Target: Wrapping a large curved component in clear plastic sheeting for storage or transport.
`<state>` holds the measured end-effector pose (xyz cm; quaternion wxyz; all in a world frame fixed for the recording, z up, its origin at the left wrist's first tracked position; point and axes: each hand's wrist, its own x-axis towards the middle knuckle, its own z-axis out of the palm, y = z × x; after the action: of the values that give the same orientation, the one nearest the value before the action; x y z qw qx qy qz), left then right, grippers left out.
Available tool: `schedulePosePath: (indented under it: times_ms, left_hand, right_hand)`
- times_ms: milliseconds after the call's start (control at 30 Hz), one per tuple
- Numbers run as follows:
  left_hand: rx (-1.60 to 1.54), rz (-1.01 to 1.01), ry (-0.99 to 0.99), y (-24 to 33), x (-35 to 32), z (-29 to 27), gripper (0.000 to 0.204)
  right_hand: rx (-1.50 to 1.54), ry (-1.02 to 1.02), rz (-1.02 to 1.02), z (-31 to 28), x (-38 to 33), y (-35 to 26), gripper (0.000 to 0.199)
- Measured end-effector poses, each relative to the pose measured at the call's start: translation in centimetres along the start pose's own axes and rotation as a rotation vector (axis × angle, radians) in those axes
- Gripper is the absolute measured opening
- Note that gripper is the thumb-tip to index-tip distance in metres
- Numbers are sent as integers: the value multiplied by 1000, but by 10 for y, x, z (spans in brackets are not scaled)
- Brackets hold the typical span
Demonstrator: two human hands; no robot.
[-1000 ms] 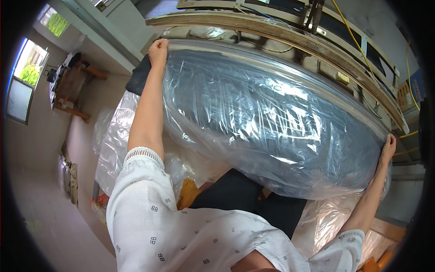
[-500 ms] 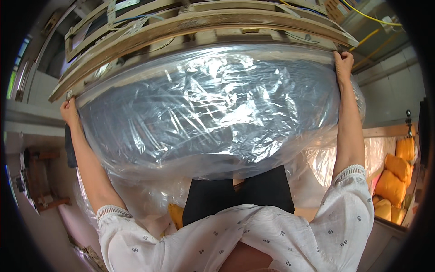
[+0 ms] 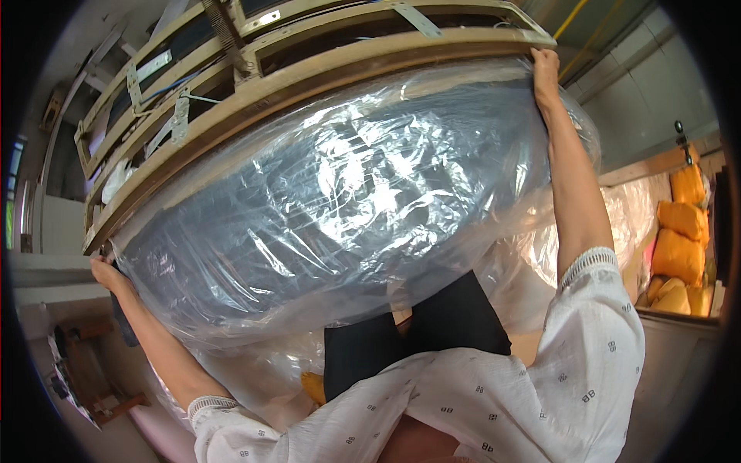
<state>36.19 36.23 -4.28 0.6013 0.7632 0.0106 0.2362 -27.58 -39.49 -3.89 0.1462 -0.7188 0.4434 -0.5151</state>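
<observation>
A large dark blue-grey padded piece, wrapped in shiny clear plastic film (image 3: 347, 201), stretches across the middle between my arms. My left hand (image 3: 106, 272) is closed at its far left corner, pinching the edge of the film. At the far right corner my right hand (image 3: 546, 69) is closed on the film as well, high up and close to the wooden frame. Loose film hangs in folds along the near side, over my legs. Beyond the wrapped piece runs a long wooden frame (image 3: 332, 65) with metal brackets; its front rail lies along the film's far edge.
Several orange padded pieces (image 3: 679, 239) are stacked in a wooden-edged opening at the right. More loose clear film (image 3: 617, 212) lies beside them. A brown wooden stand (image 3: 104, 378) is at the lower left. Yellow tubes (image 3: 571, 21) hang at the upper right.
The view has tilted: the frame and wrapped piece now slant, left end lower and right end higher. Both hands keep their hold at the corners. More of the frame's brackets show.
</observation>
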Motion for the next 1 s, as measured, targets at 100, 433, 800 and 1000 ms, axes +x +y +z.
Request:
schedulePosePath:
  times_ms: [100, 433, 800, 1000]
  left_hand:
    - [194, -62, -230, -3, -9, 13, 52]
    - [1078, 243, -203, 46, 67, -166, 31]
    - [132, 974, -952, 221, -406, 108, 14]
    - [-13, 398, -1161, 211, -397, 82, 9]
  right_hand:
    - [174, -112, 71, -6, 2, 6, 35]
    - [-453, -392, -511, -128, -114, -72, 36]
    - [-424, -458, -401, -120, -131, -62, 53]
    - [-586, -447, -260, -116, -88, -27, 60]
